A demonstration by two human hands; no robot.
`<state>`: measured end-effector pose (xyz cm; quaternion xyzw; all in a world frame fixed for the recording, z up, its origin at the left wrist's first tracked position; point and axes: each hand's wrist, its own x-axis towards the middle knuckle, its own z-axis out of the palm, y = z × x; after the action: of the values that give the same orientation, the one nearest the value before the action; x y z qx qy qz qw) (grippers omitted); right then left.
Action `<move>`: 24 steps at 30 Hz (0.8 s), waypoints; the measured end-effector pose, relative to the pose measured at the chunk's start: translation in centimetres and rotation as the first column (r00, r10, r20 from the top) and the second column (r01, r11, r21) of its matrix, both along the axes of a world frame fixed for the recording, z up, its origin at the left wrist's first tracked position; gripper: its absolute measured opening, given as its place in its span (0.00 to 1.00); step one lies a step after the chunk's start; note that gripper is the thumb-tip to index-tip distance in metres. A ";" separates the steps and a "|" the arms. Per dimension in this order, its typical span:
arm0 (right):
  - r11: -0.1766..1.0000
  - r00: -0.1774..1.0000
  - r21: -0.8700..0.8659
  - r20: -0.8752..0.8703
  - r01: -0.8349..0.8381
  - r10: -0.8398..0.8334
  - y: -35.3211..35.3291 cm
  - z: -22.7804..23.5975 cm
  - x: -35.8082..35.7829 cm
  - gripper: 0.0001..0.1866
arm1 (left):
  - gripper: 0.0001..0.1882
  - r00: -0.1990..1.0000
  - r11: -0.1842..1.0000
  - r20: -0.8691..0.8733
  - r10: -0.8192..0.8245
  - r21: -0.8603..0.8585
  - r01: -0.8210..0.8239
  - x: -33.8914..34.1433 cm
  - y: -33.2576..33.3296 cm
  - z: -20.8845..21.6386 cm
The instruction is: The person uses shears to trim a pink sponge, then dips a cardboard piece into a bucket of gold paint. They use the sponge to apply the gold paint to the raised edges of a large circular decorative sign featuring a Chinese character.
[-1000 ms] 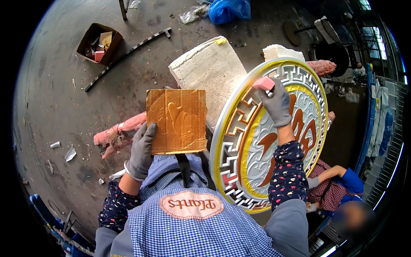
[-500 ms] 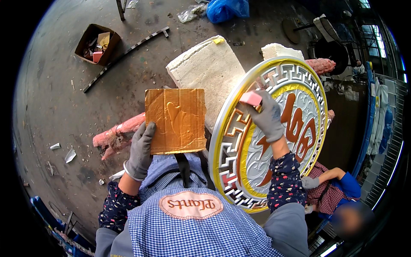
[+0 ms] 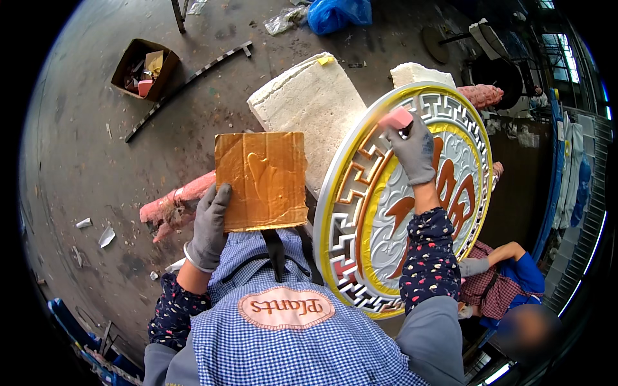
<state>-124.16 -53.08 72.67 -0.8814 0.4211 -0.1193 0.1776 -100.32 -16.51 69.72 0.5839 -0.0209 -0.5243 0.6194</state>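
In my grey-gloved left hand (image 3: 210, 222) is the left edge of a square cardboard piece (image 3: 261, 183), coated with wet-looking orange-brown paint. My gloved right hand (image 3: 414, 151) pinches a pink sponge block (image 3: 396, 118) at the upper left rim of a large round ornamental panel (image 3: 376, 248). The panel stands tilted, white and grey, with yellow rings, a raised key-pattern border and brown raised characters in the middle. Parts of the border on the left are coloured brown. Whether the sponge touches the border is hard to make out.
Behind the panel lie white foam blocks (image 3: 309, 106) and pink-wrapped rolls (image 3: 174, 199). A cardboard box of scraps (image 3: 144, 69) and a striped bar (image 3: 190, 90) are on the floor at far left. A blue bag (image 3: 338, 14) lies at the back. Another person (image 3: 505, 276) works beyond the panel's right side.
My right hand has moved the sponge up and slightly right along the panel's border. My left hand and the cardboard have barely moved.
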 end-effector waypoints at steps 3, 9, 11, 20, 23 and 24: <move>0.993 0.995 -0.066 0.005 -0.101 0.101 0.9 -0.3 -0.2 0.22 | 0.24 1.000 1.000 -0.001 0.011 -0.002 -0.011 0.0 0.0 -0.2; 0.966 0.968 0.068 0.039 -0.249 0.247 5.4 2.2 -0.1 0.24 | 0.25 0.999 1.000 0.030 -0.015 0.008 0.015 0.0 0.1 -0.7; 0.968 0.971 0.105 0.084 -0.230 0.222 5.7 2.7 0.0 0.23 | 0.25 0.999 1.000 0.042 -0.023 0.011 0.022 -0.1 0.0 -0.8; 0.996 0.995 0.087 0.100 0.010 -0.019 -0.3 0.0 0.2 0.17 | 0.24 1.000 1.000 0.025 -0.012 0.012 0.011 0.1 0.1 -0.7; 0.999 1.000 -0.022 0.007 0.025 -0.025 -1.2 0.3 0.2 0.16 | 0.24 1.000 1.000 0.022 -0.008 0.003 0.008 0.1 0.0 -0.4; 1.000 0.999 -0.010 0.030 0.018 -0.017 -1.3 0.4 0.1 0.16 | 0.24 0.999 1.000 0.047 -0.020 0.005 0.020 0.1 0.1 -0.4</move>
<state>-124.09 -54.37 73.05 -0.8767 0.4255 -0.1363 0.1784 -100.24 -16.41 69.34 0.5973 -0.0400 -0.5168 0.6120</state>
